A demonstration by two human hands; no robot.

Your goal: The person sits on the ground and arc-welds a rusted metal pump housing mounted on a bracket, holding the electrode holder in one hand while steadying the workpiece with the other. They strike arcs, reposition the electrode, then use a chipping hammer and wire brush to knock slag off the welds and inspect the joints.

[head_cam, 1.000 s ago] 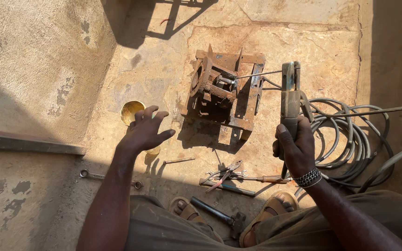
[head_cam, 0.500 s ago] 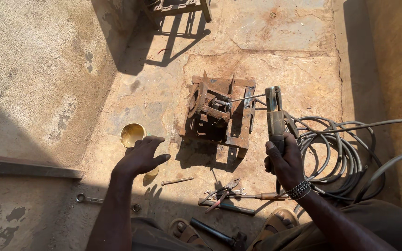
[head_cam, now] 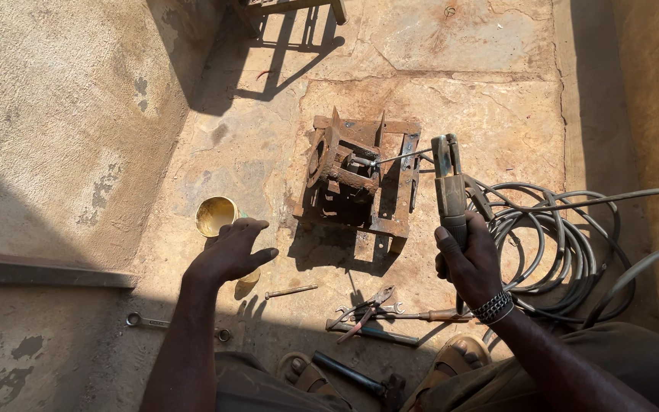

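My right hand (head_cam: 470, 258) grips the handle of a welding electrode holder (head_cam: 449, 179), whose thin rod (head_cam: 400, 156) reaches left to a rusty metal frame assembly (head_cam: 360, 177) standing on the concrete floor. My left hand (head_cam: 230, 252) hovers empty with fingers spread, just beside a small yellow tin (head_cam: 216, 214) and above the floor. A beaded bracelet sits on my right wrist.
A coil of grey cable (head_cam: 566, 244) lies right of the frame. Pliers (head_cam: 364, 309), a screwdriver (head_cam: 429, 314), a bolt (head_cam: 291, 291), a spanner (head_cam: 146, 322) and a hammer (head_cam: 356, 375) lie near my sandalled feet. A steel bar (head_cam: 40, 271) is at left.
The view has shifted, so the frame and tools sit lower in the picture. My left hand stays spread near the yellow tin; my right hand still holds the holder with its rod at the frame.
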